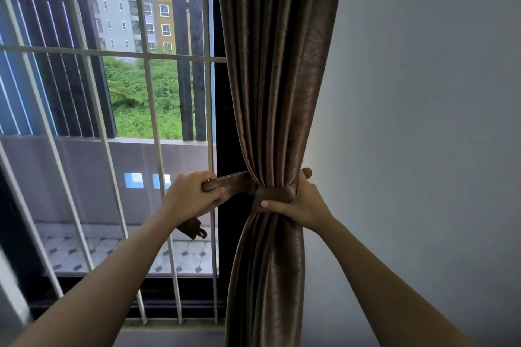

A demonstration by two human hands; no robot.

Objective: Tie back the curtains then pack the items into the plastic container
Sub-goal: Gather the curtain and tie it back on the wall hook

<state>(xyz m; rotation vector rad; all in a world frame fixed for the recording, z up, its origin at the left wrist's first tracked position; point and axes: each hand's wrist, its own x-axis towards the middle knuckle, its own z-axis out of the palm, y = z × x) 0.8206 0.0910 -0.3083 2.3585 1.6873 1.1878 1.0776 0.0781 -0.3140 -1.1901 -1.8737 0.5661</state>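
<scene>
So there's one brown curtain (276, 79) here, bunched into a tight waist right at the right hand (298, 205). That hand grips the bundle, with the thumb across the front and the other fingers curled round the back where I can't see them. One tie-back strap (234, 182) in matching brown is wrapped round the curtain under that thumb.

The strap runs out taut to the left hand (189, 197), which is closed in a fist round it. The strap's loose end (194, 229) dangles just below that fist, with a little loop at the tip. Both hands are busy, two grips, nothing open.

Just above the right hand's knuckles there's one small round brown knob (308, 172) poking out past the curtain edge, against the grey wall (423, 121). Can't tell if the hand is touching it or only near it.

Behind the left hand is the window grille (149, 93). I count at least four white upright bars and one crossbar, well above both hands. Through it, below the left forearm, you can see the tiled balcony floor (191, 256).
</scene>
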